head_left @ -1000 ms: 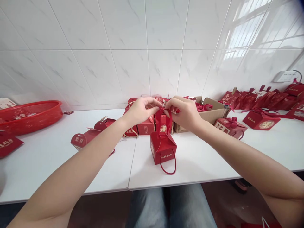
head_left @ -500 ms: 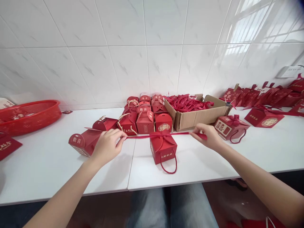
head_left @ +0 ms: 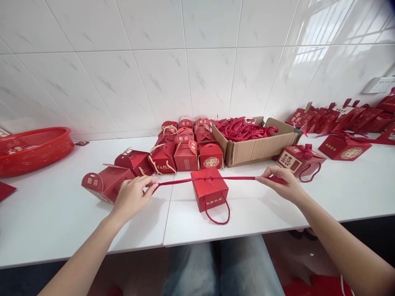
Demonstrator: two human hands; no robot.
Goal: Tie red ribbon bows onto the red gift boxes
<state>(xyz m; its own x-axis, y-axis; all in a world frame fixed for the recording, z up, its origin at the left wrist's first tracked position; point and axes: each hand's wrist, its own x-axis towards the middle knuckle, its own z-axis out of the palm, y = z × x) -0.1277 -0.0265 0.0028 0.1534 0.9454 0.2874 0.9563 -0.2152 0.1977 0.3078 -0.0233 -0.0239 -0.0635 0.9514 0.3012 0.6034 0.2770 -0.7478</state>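
Observation:
A red gift box (head_left: 211, 194) with gold lettering sits on the white table in front of me, its red cord handle hanging toward the near edge. Across its top runs a red ribbon (head_left: 237, 178), stretched taut to both sides and crossed at the middle of the lid. My left hand (head_left: 134, 196) pinches the ribbon's left end, beside a tipped red box (head_left: 108, 183). The right end is pinched in my right hand (head_left: 279, 183), with the tail lying under the fingers. A red box with a bow (head_left: 300, 159) stands just beyond that hand.
Several red boxes (head_left: 185, 154) with cord handles cluster near the wall. Beside them a cardboard box (head_left: 259, 151) holds a heap of red ribbons (head_left: 243, 129). A red plastic basin (head_left: 37, 154) stands at the left, and a row of red boxes (head_left: 342, 117) lines the right back.
Both hands have drawn farther apart, pulling the ribbon ends outward. The gathered loop at the lid's middle has tightened down into a small flat crossing. The view has shifted slightly.

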